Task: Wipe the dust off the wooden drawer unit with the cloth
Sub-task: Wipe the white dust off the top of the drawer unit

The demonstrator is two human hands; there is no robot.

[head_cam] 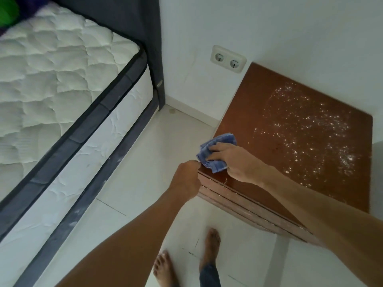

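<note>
The brown wooden drawer unit (269, 112) stands against the white wall at the right. White dust specks (315, 129) cover the right half of its top. A crumpled blue cloth (215, 141) lies on the unit's near left corner. My right hand (234, 162) presses down on the cloth, fingers spread over it. My left hand (186, 179) is at that same corner's edge, fingers curled, touching the cloth's edge; whether it pinches the cloth or grips the corner I cannot tell.
A bed with a white quilted mattress (51, 79) and grey frame fills the left. A double wall socket (228, 59) sits just above the unit's back corner. White tiled floor (145, 162) lies between bed and unit, with my bare feet (211, 245) near the unit's front.
</note>
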